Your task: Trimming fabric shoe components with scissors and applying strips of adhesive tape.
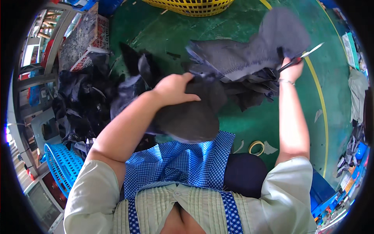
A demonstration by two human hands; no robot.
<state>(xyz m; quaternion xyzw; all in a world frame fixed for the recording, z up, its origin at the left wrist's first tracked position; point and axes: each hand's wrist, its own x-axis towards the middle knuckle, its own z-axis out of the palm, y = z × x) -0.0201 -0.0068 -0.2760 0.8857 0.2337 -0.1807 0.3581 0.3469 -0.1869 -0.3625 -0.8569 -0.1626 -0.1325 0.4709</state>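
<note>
My right hand (291,71) is closed around a pair of scissors (314,49) with dark handles, its pale blades pointing up to the right. At its fingers hangs a long dark grey fabric piece (249,56), with a rounded right end and a frayed left edge. My left hand (175,89) grips a darker, rounded fabric piece (191,121) over my lap, thumb apart on top. Its other fingers are partly hidden. More dark scraps (249,91) lie below the grey piece.
A heap of black pieces (83,103) lies to the left, near a blue basket (64,165) and a crate (91,52). A yellow basket (191,8) stands ahead on the green floor (249,126). A tape roll (256,148) lies by my knee.
</note>
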